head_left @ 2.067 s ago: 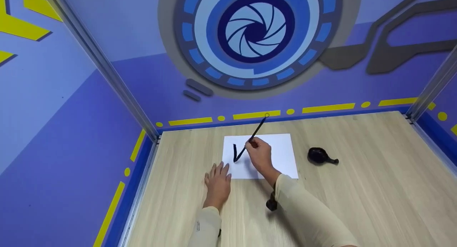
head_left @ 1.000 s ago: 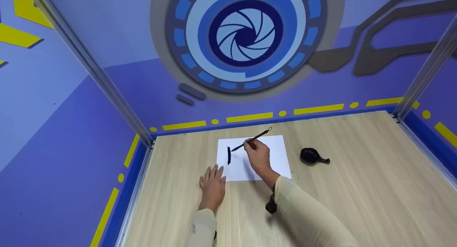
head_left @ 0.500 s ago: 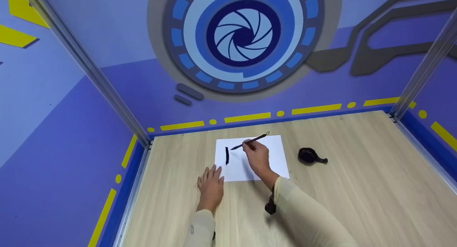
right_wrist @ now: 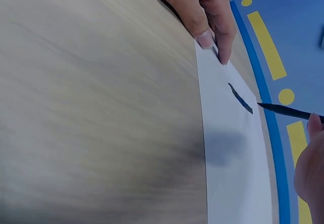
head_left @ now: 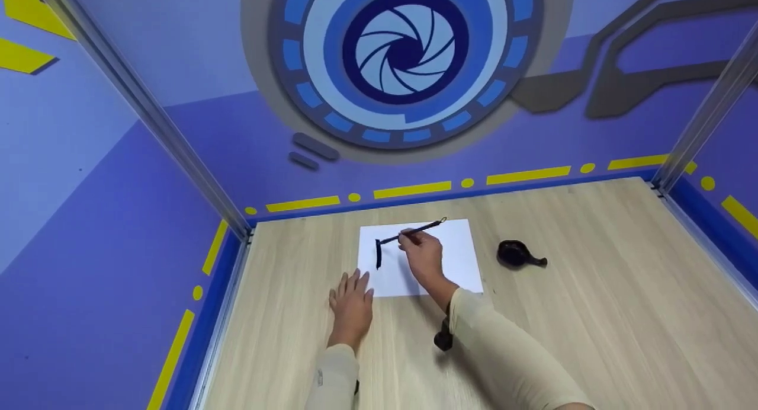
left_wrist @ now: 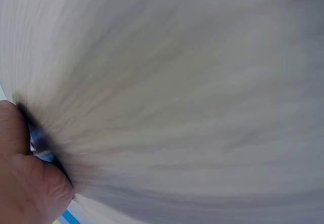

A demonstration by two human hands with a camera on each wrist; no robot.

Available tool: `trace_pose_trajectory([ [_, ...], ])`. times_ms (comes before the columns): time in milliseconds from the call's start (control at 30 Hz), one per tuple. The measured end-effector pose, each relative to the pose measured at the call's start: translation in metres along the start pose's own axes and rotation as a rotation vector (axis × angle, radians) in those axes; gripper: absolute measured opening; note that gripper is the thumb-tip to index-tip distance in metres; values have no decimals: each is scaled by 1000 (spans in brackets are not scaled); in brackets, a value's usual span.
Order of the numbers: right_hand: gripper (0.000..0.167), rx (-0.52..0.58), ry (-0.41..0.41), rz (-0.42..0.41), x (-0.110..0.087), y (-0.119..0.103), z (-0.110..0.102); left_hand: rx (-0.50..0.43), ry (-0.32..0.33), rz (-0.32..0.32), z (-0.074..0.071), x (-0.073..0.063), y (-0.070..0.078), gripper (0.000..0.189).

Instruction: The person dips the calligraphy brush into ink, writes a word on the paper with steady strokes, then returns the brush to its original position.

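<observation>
A white sheet of paper [head_left: 438,274] lies on the wooden table with one short dark vertical stroke [head_left: 379,256] near its left side. My right hand [head_left: 423,259] pinches a dark calligraphy brush [head_left: 423,228] over the sheet, its looped end slanting up to the right. In the head view the brush tip overlaps the stroke's upper end; the right wrist view shows the pointed tip [right_wrist: 263,105] beside the stroke, and contact with the paper I cannot tell. My left hand [head_left: 352,309], fingers spread, rests at the sheet's lower left corner.
Right of the paper stands a small black dish [head_left: 514,253] with a short handle, its inside dark. Blue-purple panels [head_left: 278,149] wall in the table at the back and both sides. A dark wrist device [head_left: 443,337] hangs under the right sleeve.
The brush has gone from the stroke's bottom, held steeply, to a flatter slant near its top. In the last half second its tip moved slightly left. My left hand stays at the corner.
</observation>
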State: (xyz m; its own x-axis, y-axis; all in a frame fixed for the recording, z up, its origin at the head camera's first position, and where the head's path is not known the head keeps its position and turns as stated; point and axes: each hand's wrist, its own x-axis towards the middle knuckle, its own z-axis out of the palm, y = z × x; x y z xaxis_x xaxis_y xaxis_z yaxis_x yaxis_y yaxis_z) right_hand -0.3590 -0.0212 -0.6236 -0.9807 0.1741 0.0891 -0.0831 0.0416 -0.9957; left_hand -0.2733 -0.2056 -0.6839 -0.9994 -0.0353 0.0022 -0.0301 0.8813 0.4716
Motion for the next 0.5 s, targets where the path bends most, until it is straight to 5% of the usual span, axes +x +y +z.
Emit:
trace_pose_trajectory([
  [500, 21, -71, 20, 23, 6, 11, 9, -17, 1, 13, -1, 1, 0, 48],
])
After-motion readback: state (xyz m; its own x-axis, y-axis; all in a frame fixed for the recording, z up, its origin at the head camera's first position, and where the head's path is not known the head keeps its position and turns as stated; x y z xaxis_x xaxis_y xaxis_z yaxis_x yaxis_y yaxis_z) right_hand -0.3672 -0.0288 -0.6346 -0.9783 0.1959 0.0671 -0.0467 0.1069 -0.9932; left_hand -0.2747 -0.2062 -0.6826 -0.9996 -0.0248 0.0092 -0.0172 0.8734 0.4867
